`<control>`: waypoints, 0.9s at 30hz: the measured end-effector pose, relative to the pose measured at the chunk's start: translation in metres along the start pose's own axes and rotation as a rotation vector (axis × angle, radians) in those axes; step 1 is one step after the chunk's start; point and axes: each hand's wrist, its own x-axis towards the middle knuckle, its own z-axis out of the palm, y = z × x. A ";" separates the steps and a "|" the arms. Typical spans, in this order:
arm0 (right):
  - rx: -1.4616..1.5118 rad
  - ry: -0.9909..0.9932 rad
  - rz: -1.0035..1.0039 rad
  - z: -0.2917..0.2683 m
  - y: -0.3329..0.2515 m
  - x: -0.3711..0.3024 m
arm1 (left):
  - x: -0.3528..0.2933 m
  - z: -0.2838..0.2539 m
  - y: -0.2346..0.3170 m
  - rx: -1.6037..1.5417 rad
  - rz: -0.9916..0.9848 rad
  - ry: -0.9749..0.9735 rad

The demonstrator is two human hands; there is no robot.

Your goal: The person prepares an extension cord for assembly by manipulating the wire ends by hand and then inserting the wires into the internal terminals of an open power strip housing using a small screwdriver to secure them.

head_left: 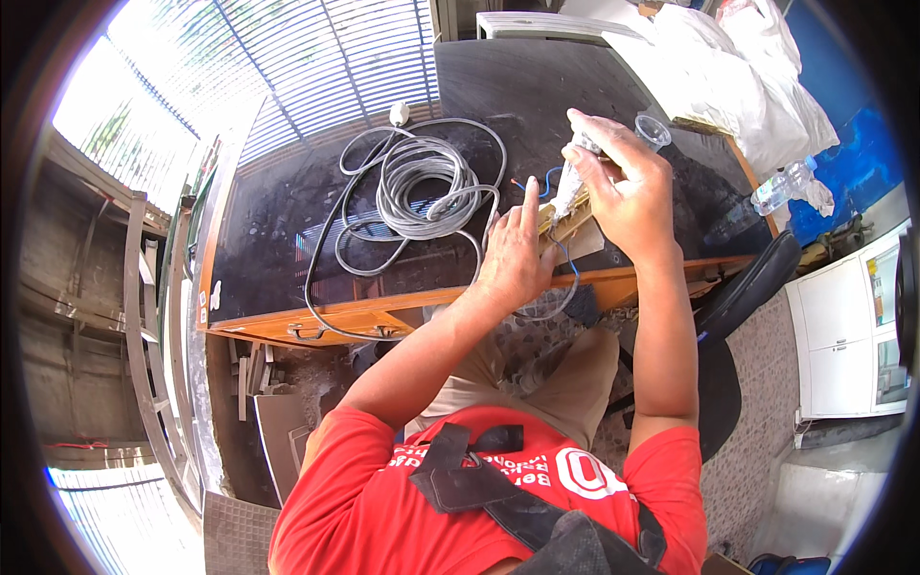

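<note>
Head view shows the clear, cone-shaped bag [569,187] near the table's front edge, its narrow end pointing down at the pale, wood-like piece [581,221]. The work looks under way: white contents show in the bag, so some appears left to use; how much is already done cannot be told. Your right hand [632,187] is closed around the bag's upper part. Your left hand [516,257] is partly open, index finger extended, thumb close beside the piece; whether it grips that piece is unclear. A blue wire [553,179] lies near that index fingertip. Farther out, a clear cup [653,132] stands beyond your right hand, and coiled grey cable [395,196] lies leftward on the dark table [537,81].
</note>
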 end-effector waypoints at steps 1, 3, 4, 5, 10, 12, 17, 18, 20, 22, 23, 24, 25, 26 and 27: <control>-0.085 -0.008 0.005 -0.001 -0.001 0.001 | 0.000 0.000 0.000 -0.005 -0.008 -0.004; -0.149 -0.007 0.013 -0.005 -0.004 0.001 | 0.000 0.000 0.000 -0.013 -0.024 -0.011; -0.183 -0.003 0.018 -0.006 -0.004 0.001 | 0.000 0.001 0.001 -0.013 -0.024 -0.014; -0.119 0.024 -0.030 -0.004 -0.001 0.001 | 0.000 0.001 0.002 -0.013 -0.026 -0.017; -0.077 -0.004 -0.044 0.001 -0.008 0.003 | -0.001 0.003 -0.002 -0.026 0.001 0.017; -0.195 -0.022 0.023 0.000 -0.008 0.003 | 0.000 0.000 -0.001 -0.031 -0.044 -0.014; -0.047 0.082 -0.119 0.008 0.003 0.004 | 0.000 0.002 0.001 -0.020 -0.016 0.001; -0.019 0.071 -0.120 0.009 0.003 0.002 | 0.000 0.003 -0.001 -0.013 -0.005 0.014; -0.040 0.099 -0.145 0.012 0.006 0.000 | 0.000 0.003 -0.003 -0.022 0.014 0.017; -0.235 0.125 -0.079 0.009 0.005 0.000 | -0.001 0.003 -0.003 -0.024 0.006 0.007; -0.276 0.136 -0.058 0.008 0.004 0.001 | -0.001 0.001 -0.002 -0.022 -0.013 -0.003; -0.316 0.147 -0.036 0.008 0.003 0.002 | -0.001 0.001 -0.001 -0.020 -0.031 -0.014; -0.320 0.169 -0.113 0.007 0.007 0.003 | 0.000 0.001 -0.001 -0.024 -0.026 -0.015; -0.323 0.190 -0.190 0.007 0.013 0.006 | 0.000 0.002 0.000 -0.028 -0.022 -0.017; -0.311 0.190 -0.218 0.006 0.015 0.006 | 0.001 0.003 0.000 -0.033 -0.018 -0.018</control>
